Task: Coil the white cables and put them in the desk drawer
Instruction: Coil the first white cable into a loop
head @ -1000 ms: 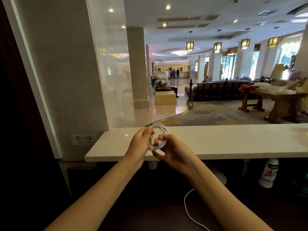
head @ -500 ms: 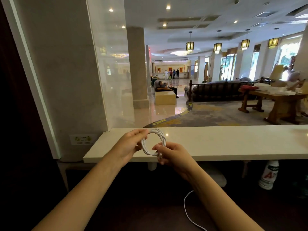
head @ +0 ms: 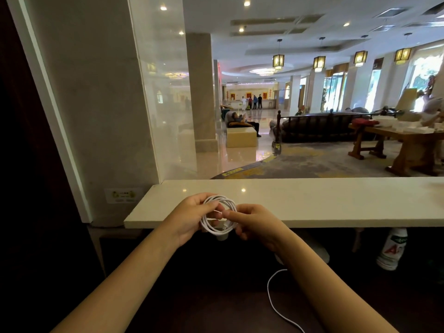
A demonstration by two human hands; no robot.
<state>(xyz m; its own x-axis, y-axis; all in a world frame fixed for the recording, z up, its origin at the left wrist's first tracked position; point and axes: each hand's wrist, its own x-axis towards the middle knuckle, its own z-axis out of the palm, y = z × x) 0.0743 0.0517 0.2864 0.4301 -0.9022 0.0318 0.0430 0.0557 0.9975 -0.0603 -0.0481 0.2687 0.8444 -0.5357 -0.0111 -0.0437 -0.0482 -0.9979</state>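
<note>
both hands, left (head: 189,218) and right (head: 255,223), grip a coiled white cable (head: 217,216) before the pale stone bench (head: 312,200); its plug end is hidden, and a second loose white cable (head: 272,301) runs out of frame.

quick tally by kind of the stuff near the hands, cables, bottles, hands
white cables: 2, one coiled cable held by both hands, one loose cable lying on the dark desk
bottles: 1, white bottle under the white counter
hands: 2, left hand, right hand
total: 5
</note>
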